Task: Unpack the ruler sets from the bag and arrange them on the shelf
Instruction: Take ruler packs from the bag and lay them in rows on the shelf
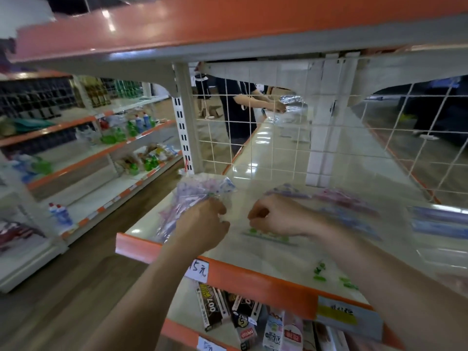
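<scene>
While left hand grips the bag, unpacking looks midway.
Right hand pinches a ruler set; next, lay it on shelf.

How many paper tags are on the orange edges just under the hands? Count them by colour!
White tags: 2
Blue-and-yellow tags: 1
Total: 3

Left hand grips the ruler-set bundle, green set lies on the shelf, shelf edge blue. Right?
No: the shelf edge is orange, not blue, per the head view. The left hand does grip the ruler-set bundle, and the green set lies on the shelf.
</scene>
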The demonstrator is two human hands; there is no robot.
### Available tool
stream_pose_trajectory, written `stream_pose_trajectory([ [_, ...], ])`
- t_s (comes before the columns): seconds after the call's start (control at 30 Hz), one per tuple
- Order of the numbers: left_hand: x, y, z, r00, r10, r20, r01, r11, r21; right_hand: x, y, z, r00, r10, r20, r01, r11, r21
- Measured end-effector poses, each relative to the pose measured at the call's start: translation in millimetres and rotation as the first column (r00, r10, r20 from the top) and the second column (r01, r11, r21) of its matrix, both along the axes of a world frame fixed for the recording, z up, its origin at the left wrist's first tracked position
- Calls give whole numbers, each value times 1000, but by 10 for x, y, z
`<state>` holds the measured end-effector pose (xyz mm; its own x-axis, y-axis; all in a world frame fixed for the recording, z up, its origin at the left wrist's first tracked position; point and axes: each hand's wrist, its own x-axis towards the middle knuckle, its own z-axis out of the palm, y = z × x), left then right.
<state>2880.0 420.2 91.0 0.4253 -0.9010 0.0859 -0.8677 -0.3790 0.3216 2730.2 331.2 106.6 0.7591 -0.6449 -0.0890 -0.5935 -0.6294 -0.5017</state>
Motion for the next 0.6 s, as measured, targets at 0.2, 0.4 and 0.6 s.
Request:
stream_pose_trajectory([
  [0.2,271,186,-79,996,93,-5,-93,996,14,443,-59,-112,977,-96,189,61,981,184],
  [0.4,437,307,-76,990,134,-37,-134,991,-3,724,-74,-236,975,-126,183,93,980,179],
  [0.6,462,283,-110,988,152,-23,-153,988,-27,842,-91,-314,960,-199,196,133,943,306],
])
